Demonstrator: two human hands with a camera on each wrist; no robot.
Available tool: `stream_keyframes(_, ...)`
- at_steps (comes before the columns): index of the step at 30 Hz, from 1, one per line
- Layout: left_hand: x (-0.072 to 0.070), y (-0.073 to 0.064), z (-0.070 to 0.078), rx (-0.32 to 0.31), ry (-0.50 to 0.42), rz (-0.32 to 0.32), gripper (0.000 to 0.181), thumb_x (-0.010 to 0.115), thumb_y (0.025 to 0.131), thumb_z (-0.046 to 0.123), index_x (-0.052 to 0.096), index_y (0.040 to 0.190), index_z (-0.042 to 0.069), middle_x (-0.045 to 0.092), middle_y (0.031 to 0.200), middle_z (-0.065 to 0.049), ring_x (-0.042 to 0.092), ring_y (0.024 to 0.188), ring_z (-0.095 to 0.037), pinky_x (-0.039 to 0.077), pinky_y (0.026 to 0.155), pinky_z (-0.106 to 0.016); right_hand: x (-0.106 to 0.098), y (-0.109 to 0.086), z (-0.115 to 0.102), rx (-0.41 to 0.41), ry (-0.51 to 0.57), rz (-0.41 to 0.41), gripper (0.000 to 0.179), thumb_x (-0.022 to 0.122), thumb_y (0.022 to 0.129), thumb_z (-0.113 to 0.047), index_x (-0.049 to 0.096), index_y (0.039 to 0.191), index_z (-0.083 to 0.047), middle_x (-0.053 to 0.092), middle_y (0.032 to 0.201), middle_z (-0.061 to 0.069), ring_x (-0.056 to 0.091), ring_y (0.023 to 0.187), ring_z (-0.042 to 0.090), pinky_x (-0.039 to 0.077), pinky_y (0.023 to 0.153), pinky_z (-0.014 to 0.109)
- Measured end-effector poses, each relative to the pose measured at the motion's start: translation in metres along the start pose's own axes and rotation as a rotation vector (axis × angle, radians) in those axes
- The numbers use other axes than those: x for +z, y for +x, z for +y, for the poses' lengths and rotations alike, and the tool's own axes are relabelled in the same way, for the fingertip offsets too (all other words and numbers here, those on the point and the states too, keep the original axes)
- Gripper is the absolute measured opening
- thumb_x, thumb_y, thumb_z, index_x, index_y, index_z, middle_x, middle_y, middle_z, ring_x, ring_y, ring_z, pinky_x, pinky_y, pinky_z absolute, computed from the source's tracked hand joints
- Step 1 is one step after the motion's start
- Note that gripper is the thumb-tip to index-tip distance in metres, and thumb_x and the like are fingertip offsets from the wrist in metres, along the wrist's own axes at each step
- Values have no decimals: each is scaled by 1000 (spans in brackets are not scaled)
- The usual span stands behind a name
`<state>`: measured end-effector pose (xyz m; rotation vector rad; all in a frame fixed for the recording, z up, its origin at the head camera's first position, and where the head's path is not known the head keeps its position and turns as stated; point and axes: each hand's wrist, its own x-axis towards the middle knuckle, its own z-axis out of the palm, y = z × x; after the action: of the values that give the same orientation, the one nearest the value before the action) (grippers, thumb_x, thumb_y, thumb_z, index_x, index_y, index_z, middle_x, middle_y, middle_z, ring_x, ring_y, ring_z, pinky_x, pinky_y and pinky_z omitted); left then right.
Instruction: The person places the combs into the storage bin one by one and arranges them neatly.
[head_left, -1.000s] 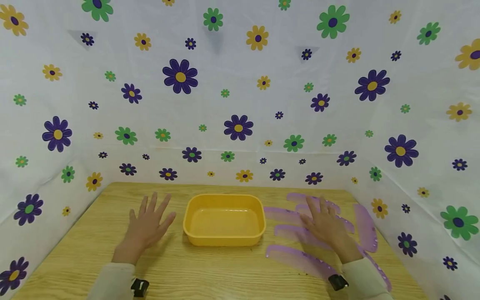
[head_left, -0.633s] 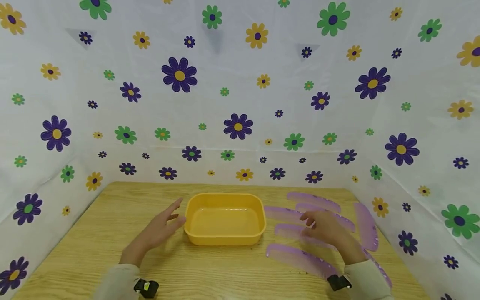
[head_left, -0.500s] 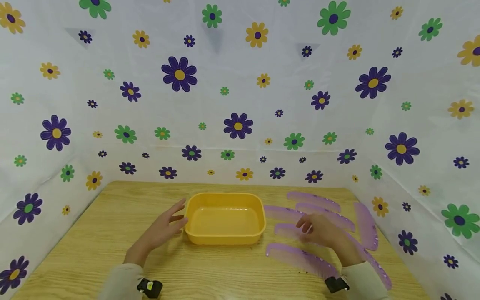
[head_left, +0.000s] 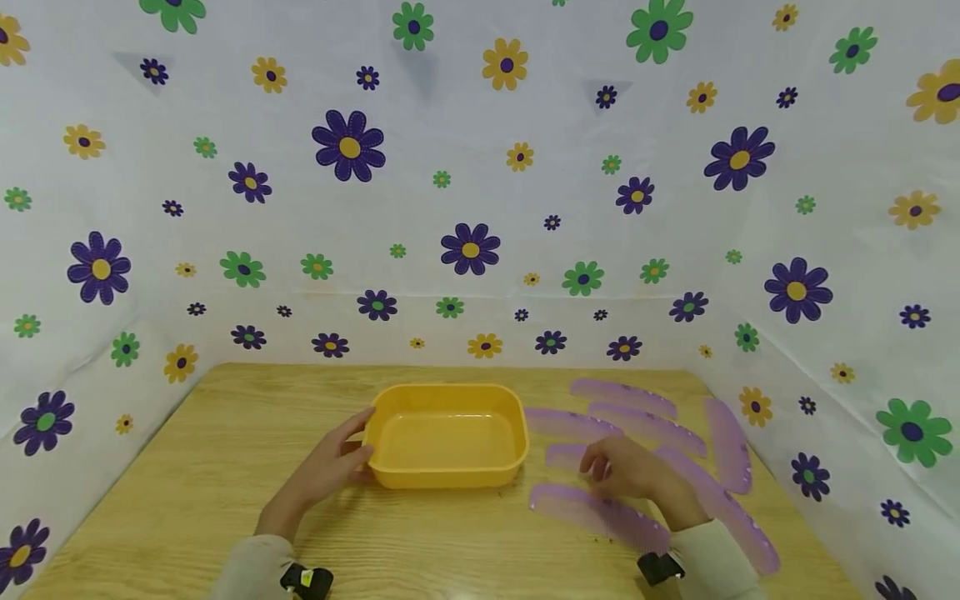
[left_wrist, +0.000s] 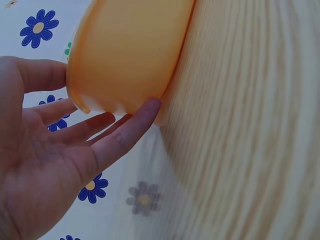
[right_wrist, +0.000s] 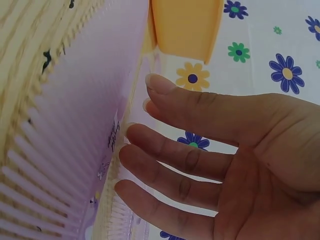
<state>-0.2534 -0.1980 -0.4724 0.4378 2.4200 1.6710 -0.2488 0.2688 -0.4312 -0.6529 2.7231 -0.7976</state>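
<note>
My left hand (head_left: pixel 326 471) is at the left end of a yellow plastic tray (head_left: pixel 450 478), its fingertips touching the end wall. In the left wrist view the thumb meets the rim, while a fingertip (left_wrist: pixel 152 106) lies low on the wall near the table. My right hand (head_left: pixel 637 475), fingers loosely bent and holding nothing, hovers over the purple combs. Nearest below it are a comb (head_left: pixel 566 455) partly hidden by the hand and the front comb (head_left: pixel 600 515). The right wrist view shows the fingers beside a translucent comb (right_wrist: pixel 85 95) with small printed marks.
Several more purple combs lie around the right hand: one (head_left: pixel 622 395) at the back, one (head_left: pixel 727 446) upright along the right edge, one (head_left: pixel 723 508) slanting near the right sleeve. A white flowered cloth (head_left: pixel 420 208) walls the wooden table (head_left: pixel 427 550) at back and sides.
Both hands were spread flat above the table. The left has moved right, turned sideways and reached the tray; the right has bent its fingers and shifted toward the front combs.
</note>
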Motion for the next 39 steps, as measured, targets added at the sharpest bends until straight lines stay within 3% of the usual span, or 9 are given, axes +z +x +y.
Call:
stream_keyframes(9, 1, 0, -1, 2, -10, 39, 64, 49, 107, 8, 20, 163, 1, 25, 164, -32, 50, 138, -54, 64, 89, -42, 3, 4, -2, -41, -16, -16, 20, 84, 76, -1, 71, 92, -4, 68, 82, 5, 59, 72, 6, 52, 62, 21)
stream_keyframes(19, 3, -1, -4, -4, -36, 51, 64, 48, 106, 6, 21, 163, 1, 25, 165, -31, 49, 139, -53, 65, 88, -42, 4, 4, 1, -73, -64, -42, 24, 89, 72, -2, 71, 87, -6, 68, 80, 1, 59, 73, 5, 50, 63, 20)
stream_keyframes(31, 1, 2, -3, 7, -37, 41, 64, 48, 106, 7, 21, 163, 1, 24, 165, -31, 49, 139, -54, 65, 88, -42, 2, 3, -3, -10, -40, -96, 25, 90, 75, -6, 70, 89, -7, 68, 82, 4, 60, 74, 11, 51, 65, 25)
stream_keyframes(39, 1, 2, -6, -8, -28, 44, 64, 49, 105, 7, 21, 163, 2, 25, 165, -31, 49, 139, -53, 65, 88, -42, 5, 4, 1, -14, -31, -112, 26, 89, 75, -5, 68, 90, -7, 66, 82, 3, 57, 74, 10, 49, 65, 23)
